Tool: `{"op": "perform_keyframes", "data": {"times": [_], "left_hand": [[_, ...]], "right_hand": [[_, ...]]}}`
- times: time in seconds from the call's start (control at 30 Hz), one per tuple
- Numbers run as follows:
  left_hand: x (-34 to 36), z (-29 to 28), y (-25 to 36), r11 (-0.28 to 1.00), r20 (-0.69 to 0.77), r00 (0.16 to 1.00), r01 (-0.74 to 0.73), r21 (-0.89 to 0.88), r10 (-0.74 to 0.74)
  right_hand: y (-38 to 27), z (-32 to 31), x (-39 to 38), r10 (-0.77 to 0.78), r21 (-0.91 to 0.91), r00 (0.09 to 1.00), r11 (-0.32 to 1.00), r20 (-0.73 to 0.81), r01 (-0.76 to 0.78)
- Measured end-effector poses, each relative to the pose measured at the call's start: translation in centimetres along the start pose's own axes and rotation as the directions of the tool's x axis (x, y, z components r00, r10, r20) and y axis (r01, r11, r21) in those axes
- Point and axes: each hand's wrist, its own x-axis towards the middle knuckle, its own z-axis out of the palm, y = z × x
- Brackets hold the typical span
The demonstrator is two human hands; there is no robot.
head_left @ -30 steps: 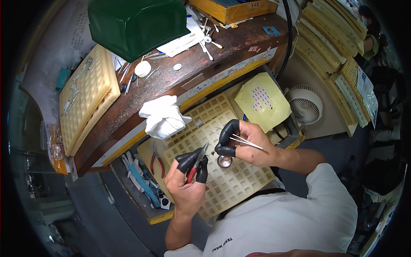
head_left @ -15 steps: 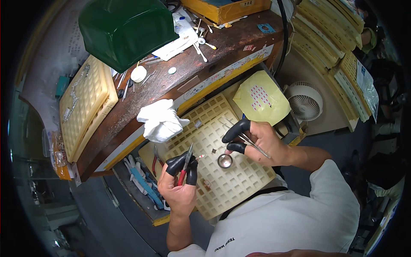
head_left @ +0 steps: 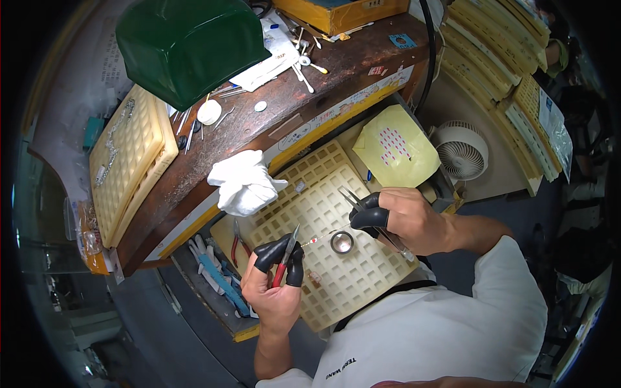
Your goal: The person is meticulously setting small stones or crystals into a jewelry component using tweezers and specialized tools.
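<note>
My left hand [head_left: 272, 291], in black finger cots, is closed on red-handled pliers [head_left: 280, 270], jaws pointing up. A fine chain with a small red bead [head_left: 314, 240] runs from its fingertips toward my right hand [head_left: 407, 220]. That hand, also in finger cots, grips long metal tweezers [head_left: 354, 202]; whether it pinches the chain too I cannot tell. A round loupe [head_left: 341, 242] lies beneath the chain on a cream gridded tray [head_left: 336, 291]. Left of the tray lies a second pair of red-handled pliers [head_left: 240, 249].
The wooden bench [head_left: 226, 129] holds a green cover [head_left: 187, 48], stacked trays [head_left: 129, 161], small tools and swabs. A white cloth [head_left: 242, 181] hangs at its edge. The open drawer holds yellow paper [head_left: 391, 145] and gloves [head_left: 213, 271]. A fan [head_left: 462, 152] stands right.
Compared with a second ago, my hands are farther apart, with the chain stretched between them. My right hand has moved right and down and turned over, the tweezers now pointing up-left.
</note>
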Motion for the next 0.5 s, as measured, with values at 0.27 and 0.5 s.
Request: {"op": "perform_keyframes", "data": {"times": [0.27,0.5], "left_hand": [[-0.08,-0.1,0.18,1.0,-0.007,1.0,0.011,-0.01,-0.011],[-0.19,-0.19,0.18,1.0,-0.009,1.0,0.006,-0.022,-0.006]], "right_hand": [[0.31,-0.69,-0.78,0.054,0.007,0.993,0.998,0.102,-0.055],[0.33,-0.51,-0.73,0.061,0.046,0.996,0.997,0.064,-0.064]]}}
